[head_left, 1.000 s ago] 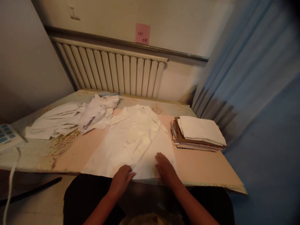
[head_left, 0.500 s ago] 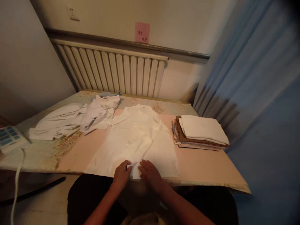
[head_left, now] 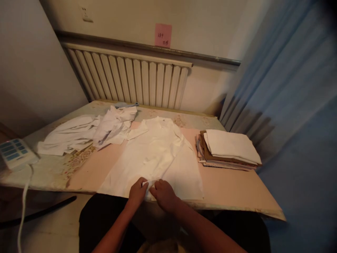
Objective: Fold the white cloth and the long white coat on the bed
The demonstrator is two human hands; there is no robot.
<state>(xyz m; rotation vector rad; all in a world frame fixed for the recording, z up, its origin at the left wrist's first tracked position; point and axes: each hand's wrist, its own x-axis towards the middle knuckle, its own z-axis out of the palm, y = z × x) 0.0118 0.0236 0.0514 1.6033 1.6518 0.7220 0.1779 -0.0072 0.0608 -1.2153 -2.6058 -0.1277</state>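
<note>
A white short-sleeved shirt (head_left: 155, 147) lies spread on the table, its collar toward the wall and its hem at the near edge. My left hand (head_left: 138, 191) pinches a bit of the shirt's fabric near the hem, thumb against the fingers. Close beside it, my right hand (head_left: 164, 194) is closed on the same fabric with its fingers curled. A small raised fold of cloth runs between the two hands. A diagonal crease crosses the shirt from my hands toward its right sleeve.
A stack of folded garments (head_left: 231, 149), white on top, sits to the right. Crumpled white clothes (head_left: 113, 124) lie at the back left. A white device with blue keys (head_left: 15, 153) and a cable is at the left edge. A radiator (head_left: 129, 77) and blue curtain (head_left: 284, 88) border the table.
My right hand has curled its fingers tighter and moved slightly closer to my left. The fabric between my hands is more gathered. The whole view has shifted slightly.
</note>
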